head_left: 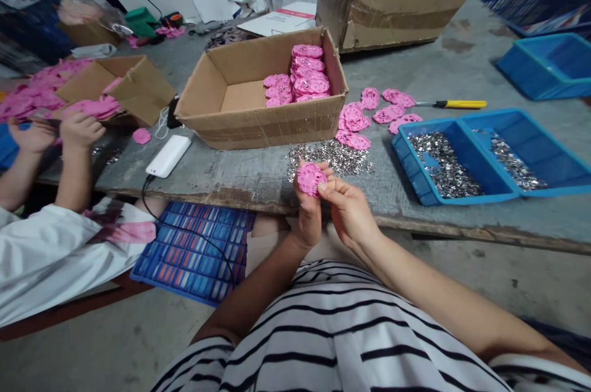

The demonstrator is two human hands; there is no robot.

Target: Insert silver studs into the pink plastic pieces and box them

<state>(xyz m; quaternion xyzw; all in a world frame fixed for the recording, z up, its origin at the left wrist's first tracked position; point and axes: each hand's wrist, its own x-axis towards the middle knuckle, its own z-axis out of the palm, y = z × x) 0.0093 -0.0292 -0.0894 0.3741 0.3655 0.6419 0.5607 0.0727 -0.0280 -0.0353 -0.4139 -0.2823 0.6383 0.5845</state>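
Note:
My left hand (308, 220) holds a pink flower-shaped piece (310, 178) upright above the table's front edge, fingers behind it. The thumb and forefinger of my right hand (348, 204) are pinched together against the piece's lower right edge. Whatever lies between those fingertips is too small to make out. Just beyond my hands spreads a loose heap of small shiny metal parts (339, 158). More pink pieces (353, 118) lie behind the heap, some stacked. Farther back, an open cardboard box (249, 124) holds stacks of similar pink pieces (310, 72) at its right end.
Blue bins (455, 195) with metal parts stand to the right, near a yellow-handled tool (462, 104). A larger carton (397, 16) is behind. At left are a white power bank (168, 156) with a cable and a co-worker's hands (80, 130). A blue crate (194, 250) sits below the table edge.

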